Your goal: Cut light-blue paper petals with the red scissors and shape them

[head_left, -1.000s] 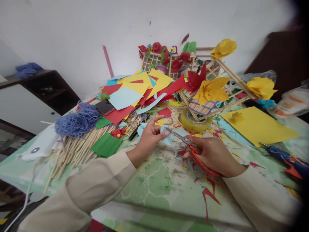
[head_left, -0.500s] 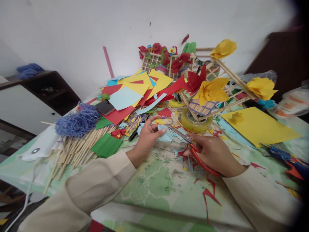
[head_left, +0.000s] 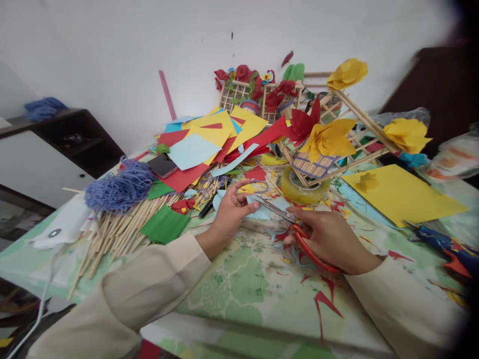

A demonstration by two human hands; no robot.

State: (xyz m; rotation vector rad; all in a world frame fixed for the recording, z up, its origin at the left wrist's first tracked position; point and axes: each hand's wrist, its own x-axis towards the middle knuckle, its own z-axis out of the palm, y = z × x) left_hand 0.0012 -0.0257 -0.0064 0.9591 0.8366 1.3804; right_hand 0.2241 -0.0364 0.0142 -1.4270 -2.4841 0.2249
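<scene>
Light-blue paper (head_left: pixel 261 213) is between the hands, above the floral tablecloth (head_left: pixel 232 291). It should be light, thin and easily creased, so a gentle edge hold suits. Left hand (head_left: pixel 229 213) pinches it; right hand (head_left: pixel 329 239) grips red-handled scissors (head_left: pixel 291 217) beside it.

Soft muted light, blurred stretched edges, dark right corners

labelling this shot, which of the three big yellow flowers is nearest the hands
The leftmost yellow flower, just above the tape roll; the highest one and rightmost one are farther away.
</scene>
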